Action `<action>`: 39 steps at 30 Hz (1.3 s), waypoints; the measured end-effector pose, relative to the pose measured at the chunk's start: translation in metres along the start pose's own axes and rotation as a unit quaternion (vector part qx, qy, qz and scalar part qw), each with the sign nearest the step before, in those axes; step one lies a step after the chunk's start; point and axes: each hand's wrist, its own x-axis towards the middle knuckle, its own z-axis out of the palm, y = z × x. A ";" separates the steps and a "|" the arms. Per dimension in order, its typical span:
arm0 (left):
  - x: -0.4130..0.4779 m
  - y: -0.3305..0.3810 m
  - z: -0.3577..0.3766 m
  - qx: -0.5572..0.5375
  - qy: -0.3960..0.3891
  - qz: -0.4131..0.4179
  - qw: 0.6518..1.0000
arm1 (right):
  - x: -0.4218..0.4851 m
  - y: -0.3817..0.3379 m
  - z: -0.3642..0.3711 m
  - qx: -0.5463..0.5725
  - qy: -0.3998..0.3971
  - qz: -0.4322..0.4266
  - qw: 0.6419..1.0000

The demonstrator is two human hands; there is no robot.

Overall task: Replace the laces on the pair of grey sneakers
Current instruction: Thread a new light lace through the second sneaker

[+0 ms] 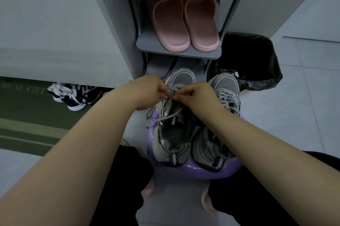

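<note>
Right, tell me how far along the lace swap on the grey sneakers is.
Nothing looks finished. In hand: the left hand and right hand pinch the grey lace near the toe of the left sneaker, its upper part hanging loose. Left: the right sneaker is fully laced in grey; no spare laces show.

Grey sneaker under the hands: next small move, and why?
Probably pull the lace free of the grey sneaker at its toe end. The left hand and right hand both pinch it there, the rows behind already hang loose, and the other sneaker is laced.
</note>
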 end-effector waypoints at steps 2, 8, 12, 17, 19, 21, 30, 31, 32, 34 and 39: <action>0.000 0.001 0.002 0.020 0.024 -0.009 0.999 | 0.000 0.000 0.000 0.005 -0.005 -0.003 1.000; 0.002 0.001 0.005 0.011 0.032 -0.010 0.999 | 0.001 0.001 -0.001 0.039 0.001 0.014 0.999; 0.001 -0.001 0.004 -0.031 0.046 -0.018 0.998 | -0.001 -0.002 0.001 0.026 -0.007 0.016 1.000; 0.007 0.003 0.009 -0.079 0.087 0.027 0.993 | -0.005 -0.002 0.005 -0.092 -0.026 -0.041 0.995; 0.010 0.003 0.010 -0.073 0.061 0.013 0.995 | -0.006 -0.004 0.003 -0.129 -0.032 -0.060 0.989; 0.014 0.003 0.010 -0.065 0.052 -0.008 0.997 | -0.006 -0.009 -0.004 -0.190 -0.043 -0.073 0.978; 0.020 0.003 0.006 -0.056 0.032 -0.046 0.997 | 0.002 -0.018 -0.029 -0.260 -0.043 -0.083 0.961; 0.020 0.002 0.006 -0.055 0.032 -0.045 0.997 | 0.002 -0.017 -0.027 -0.259 -0.040 -0.085 0.961; 0.021 0.002 0.005 -0.056 0.032 -0.045 0.997 | 0.002 -0.016 -0.026 -0.257 -0.039 -0.087 0.962; 0.021 0.001 0.005 -0.054 0.029 -0.042 0.997 | 0.002 -0.016 -0.023 -0.250 -0.037 -0.090 0.963; 0.021 0.002 0.005 -0.060 0.021 -0.035 0.997 | -0.001 -0.018 -0.022 -0.280 -0.014 -0.107 0.954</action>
